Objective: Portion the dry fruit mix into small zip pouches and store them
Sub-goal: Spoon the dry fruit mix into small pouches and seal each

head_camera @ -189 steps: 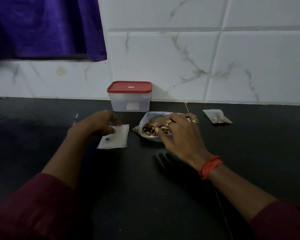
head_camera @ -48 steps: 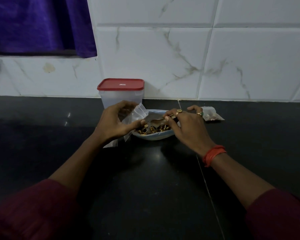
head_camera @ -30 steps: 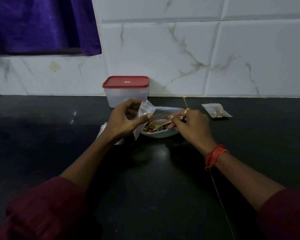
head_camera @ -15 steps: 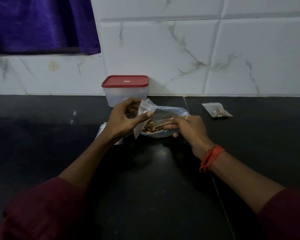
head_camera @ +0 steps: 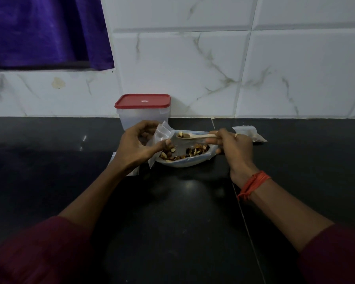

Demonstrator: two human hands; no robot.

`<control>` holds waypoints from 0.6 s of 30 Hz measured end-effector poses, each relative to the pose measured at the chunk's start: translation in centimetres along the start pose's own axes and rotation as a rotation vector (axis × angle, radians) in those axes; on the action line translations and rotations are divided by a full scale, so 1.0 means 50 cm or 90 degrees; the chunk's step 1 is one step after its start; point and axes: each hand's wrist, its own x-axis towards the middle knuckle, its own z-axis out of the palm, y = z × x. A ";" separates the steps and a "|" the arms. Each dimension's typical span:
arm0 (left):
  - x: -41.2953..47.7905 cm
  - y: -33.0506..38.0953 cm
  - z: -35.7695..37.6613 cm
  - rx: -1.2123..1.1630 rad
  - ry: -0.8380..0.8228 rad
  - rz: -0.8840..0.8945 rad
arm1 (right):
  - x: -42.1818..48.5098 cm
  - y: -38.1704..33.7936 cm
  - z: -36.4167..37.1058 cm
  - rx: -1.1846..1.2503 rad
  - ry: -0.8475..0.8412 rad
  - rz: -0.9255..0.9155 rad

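The left hand (head_camera: 135,146) pinches one pouch (head_camera: 162,133) just left of one bowl (head_camera: 184,162) of mix (head_camera: 197,151). The right hand (head_camera: 234,146) grips one loaded spoon (head_camera: 195,136) above the bowl. A second, filled pouch (head_camera: 248,133) lies right, and one box (head_camera: 141,113) stands far.

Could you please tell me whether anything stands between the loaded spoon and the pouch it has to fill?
Nothing visible does. The spoon, held by the right hand, hangs over the dish just right of the pouch that the left hand pinches; its mouth is unclear.
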 end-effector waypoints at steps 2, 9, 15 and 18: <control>-0.002 0.004 0.003 0.019 -0.013 0.025 | -0.001 -0.009 -0.004 0.012 0.011 -0.042; -0.002 0.017 0.013 0.042 -0.014 0.069 | -0.023 -0.018 0.008 -0.050 -0.100 -0.235; -0.002 0.015 0.007 -0.020 -0.004 0.029 | -0.022 -0.011 0.002 -0.190 -0.175 -0.470; 0.000 0.013 0.006 -0.034 -0.014 0.016 | -0.021 -0.011 0.003 -0.179 -0.200 -0.440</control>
